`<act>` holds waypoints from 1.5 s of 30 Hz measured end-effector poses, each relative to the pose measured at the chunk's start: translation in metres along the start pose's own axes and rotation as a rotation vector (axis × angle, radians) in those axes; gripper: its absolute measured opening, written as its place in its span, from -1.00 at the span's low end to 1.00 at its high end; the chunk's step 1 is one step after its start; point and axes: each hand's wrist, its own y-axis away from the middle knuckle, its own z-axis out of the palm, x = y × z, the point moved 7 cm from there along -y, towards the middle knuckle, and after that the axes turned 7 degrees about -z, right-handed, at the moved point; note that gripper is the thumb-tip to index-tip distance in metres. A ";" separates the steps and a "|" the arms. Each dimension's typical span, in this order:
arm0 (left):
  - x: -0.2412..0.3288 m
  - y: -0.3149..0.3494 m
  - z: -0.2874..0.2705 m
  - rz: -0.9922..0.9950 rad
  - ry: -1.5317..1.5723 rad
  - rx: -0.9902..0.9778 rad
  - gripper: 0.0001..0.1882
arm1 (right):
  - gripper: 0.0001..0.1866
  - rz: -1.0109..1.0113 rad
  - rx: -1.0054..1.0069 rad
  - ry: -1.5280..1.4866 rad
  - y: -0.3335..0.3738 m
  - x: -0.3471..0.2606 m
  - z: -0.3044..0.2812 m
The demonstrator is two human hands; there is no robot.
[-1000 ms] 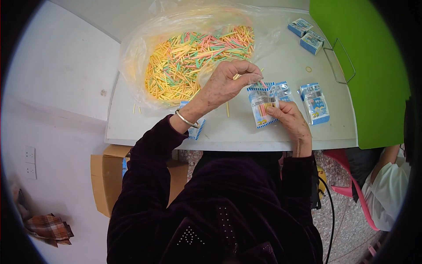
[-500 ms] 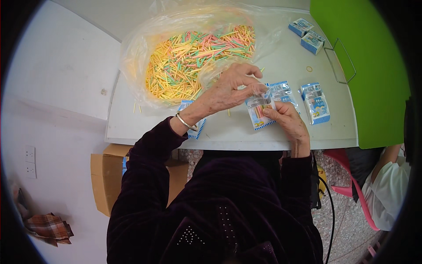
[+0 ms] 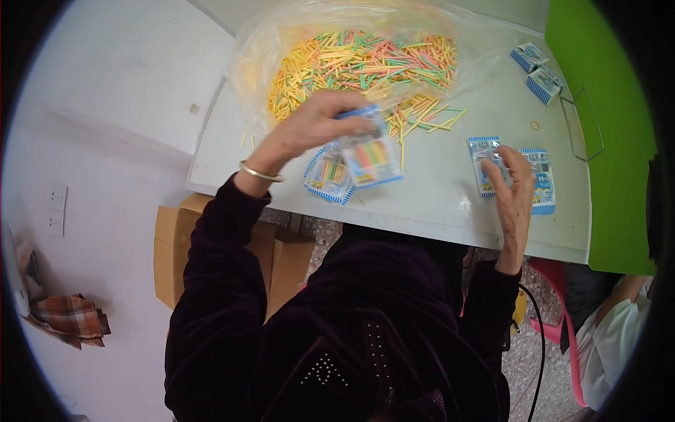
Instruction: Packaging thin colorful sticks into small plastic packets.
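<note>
In my left hand (image 3: 316, 128) is a small clear-and-blue packet (image 3: 373, 160) with a row of coloured sticks inside; thumb and fingers pinch its top end, slightly blurred. Beneath and beside it, a similar filled packet (image 3: 328, 176) lies on the table. My right hand (image 3: 515, 186) is on the right, its thumb and curved fingers apart over a blue-and-clear packet (image 3: 483, 151). Whether the fingertips touch that packet, I cannot tell. Another blue packet (image 3: 543, 200) lies partly behind this hand. A large clear plastic bag (image 3: 246, 77) holds a heap of thin yellow, pink and green sticks (image 3: 365, 63).
Loose sticks (image 3: 425, 112) spill from the bag onto the white table (image 3: 422, 204). Bundled packets (image 3: 543, 84) sit at the far right near a wire stand (image 3: 587, 126), a rubber band (image 3: 535, 125) and a green panel (image 3: 598, 176). Below left stands a cardboard box (image 3: 176, 257).
My left hand has carried the filled packet leftward, over the one lying there. My right hand has let go of it and moved right to the other packets. The view has shifted.
</note>
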 end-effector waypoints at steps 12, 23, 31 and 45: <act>-0.086 0.039 -0.019 -0.088 -0.353 0.222 -0.79 | -0.66 -0.086 0.100 0.739 -0.002 0.008 0.018; -0.004 -0.003 0.019 0.230 -0.285 0.231 -0.62 | -0.87 -0.097 0.116 0.161 -0.009 -0.028 0.017; 0.009 -0.047 0.078 0.134 -0.105 -0.043 -0.74 | -0.63 -0.020 -0.017 -0.317 -0.006 -0.046 0.037; 0.010 -0.043 0.085 0.190 -0.075 -0.015 -0.80 | -0.83 0.222 -0.242 -0.566 0.002 -0.015 0.048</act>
